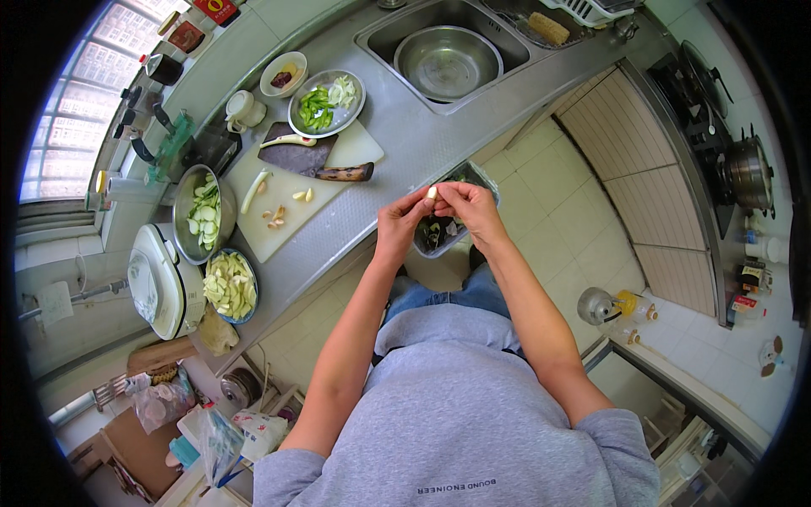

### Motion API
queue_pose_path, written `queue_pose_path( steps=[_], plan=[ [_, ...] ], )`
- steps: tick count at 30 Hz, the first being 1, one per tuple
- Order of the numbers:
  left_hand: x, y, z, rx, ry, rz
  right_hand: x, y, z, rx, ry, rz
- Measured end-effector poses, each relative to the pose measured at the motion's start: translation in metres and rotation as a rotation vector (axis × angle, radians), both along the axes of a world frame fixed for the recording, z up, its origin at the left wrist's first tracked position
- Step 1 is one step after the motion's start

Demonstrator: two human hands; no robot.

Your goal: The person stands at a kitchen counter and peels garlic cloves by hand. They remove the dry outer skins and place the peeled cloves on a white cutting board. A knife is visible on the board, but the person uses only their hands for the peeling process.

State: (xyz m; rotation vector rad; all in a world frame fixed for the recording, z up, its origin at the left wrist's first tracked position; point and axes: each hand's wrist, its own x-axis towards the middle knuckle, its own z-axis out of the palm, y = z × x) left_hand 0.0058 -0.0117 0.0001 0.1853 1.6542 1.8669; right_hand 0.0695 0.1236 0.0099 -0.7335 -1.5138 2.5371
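Between the fingertips of my left hand (400,222) and my right hand (474,212) is a pale garlic clove (432,192). Both hands are over a trash bin (437,248) holding dark scraps. To the left, a white cutting board (279,234) carries peeled garlic cloves (304,195), several cloves in brownish skin (274,218) and a scallion stalk (255,190). A cleaver (304,155) with a wooden handle lies across the board, another white stalk (288,140) on its blade. A metal plate (345,120) of cut green pepper and sliced white scallion overlaps the board's far edge.
A steel bowl (228,218) of sliced green vegetable and a blue-rimmed plate (255,304) of pale slices stand beside a rice cooker (190,285). The sink (380,41) holds a metal basin (448,63). A stove with a pot (749,174) is at right.
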Motion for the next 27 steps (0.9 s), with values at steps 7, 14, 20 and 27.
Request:
queue_pose_path(
  steps=[7, 14, 20, 27],
  plan=[
    [-0.001, 0.0, -0.001, -0.031, 0.043, -0.023, -0.006, -0.002, 0.0, 0.007, -0.047, 0.013],
    [-0.003, 0.001, 0.006, 0.034, -0.068, 0.001, -0.008, 0.005, -0.003, -0.076, 0.003, 0.033],
    [-0.014, 0.0, 0.005, -0.115, 0.099, -0.155, -0.007, 0.012, 0.005, -0.065, -0.084, 0.066],
    [-0.01, 0.008, -0.002, -0.024, 0.109, -0.062, -0.011, 0.01, 0.008, 0.01, -0.079, 0.044]
  ],
)
